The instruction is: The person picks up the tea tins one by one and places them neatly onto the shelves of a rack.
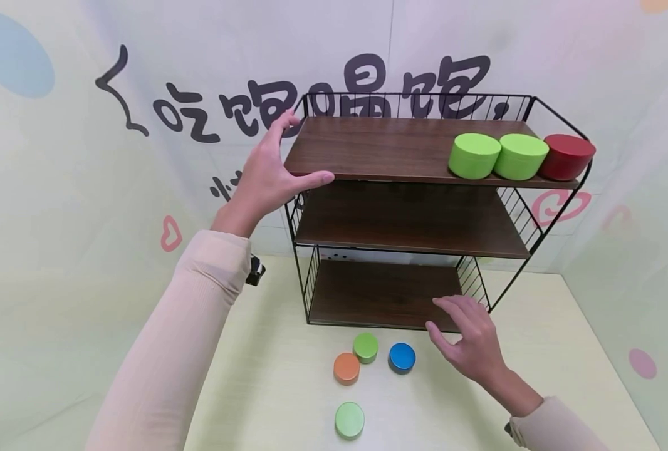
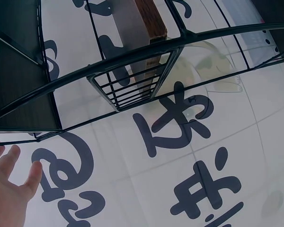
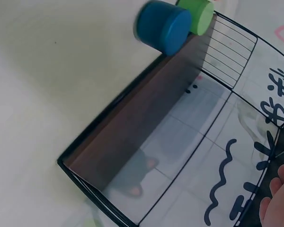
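My left hand is at the left end of the three-tier rack's top shelf, fingers spread, thumb overlapping the front edge in the head view. It holds nothing. In the left wrist view its fingers show below the black frame. My right hand hangs in front of the bottom shelf, thumb and fingers apart around nothing. Nearest to it is a round blue tin on the table. A green tin, an orange tin and a light green tin stand farther left.
Two lime green tins and a dark red tin stand in a row at the top shelf's right end. The middle shelf has wire side panels. Behind the rack is a printed wall sheet with black lettering.
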A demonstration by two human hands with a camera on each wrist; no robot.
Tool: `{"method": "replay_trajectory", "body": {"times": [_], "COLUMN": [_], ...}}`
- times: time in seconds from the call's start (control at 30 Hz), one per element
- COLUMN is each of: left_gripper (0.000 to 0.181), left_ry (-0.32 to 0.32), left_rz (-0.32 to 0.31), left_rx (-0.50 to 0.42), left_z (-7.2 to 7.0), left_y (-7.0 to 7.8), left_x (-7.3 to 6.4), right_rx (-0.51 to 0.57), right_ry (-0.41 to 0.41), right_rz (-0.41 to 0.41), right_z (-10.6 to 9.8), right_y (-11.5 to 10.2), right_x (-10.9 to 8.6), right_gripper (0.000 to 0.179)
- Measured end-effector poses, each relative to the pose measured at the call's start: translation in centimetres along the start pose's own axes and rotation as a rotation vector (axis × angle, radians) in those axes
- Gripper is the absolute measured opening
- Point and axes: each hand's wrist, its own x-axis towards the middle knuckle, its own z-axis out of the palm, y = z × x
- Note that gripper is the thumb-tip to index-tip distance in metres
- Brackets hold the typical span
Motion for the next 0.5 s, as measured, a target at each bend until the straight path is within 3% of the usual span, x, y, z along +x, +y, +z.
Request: {"method": "replay_trajectory", "body": {"times": [0.23,0.5], "left_gripper": [0.111,0.111], "left_ry": [0.001,-0.002], "left_rz": [0.005,-0.001], "left_rx": [-0.003,-0.007], "left_z": [0.0,0.0], "left_y": [0.0,-0.1], "left_x": [0.0,0.0], "right_rx": [0.001,0.029], "right_ry": [-0.043,-0.165], "right_rz": [0.007,0.076], "right_z": [0.9,1.9], "right_y": [-0.3,-0.3], "right_x": [-1.5,-3.8], "right_gripper": [0.050,0.044]}}
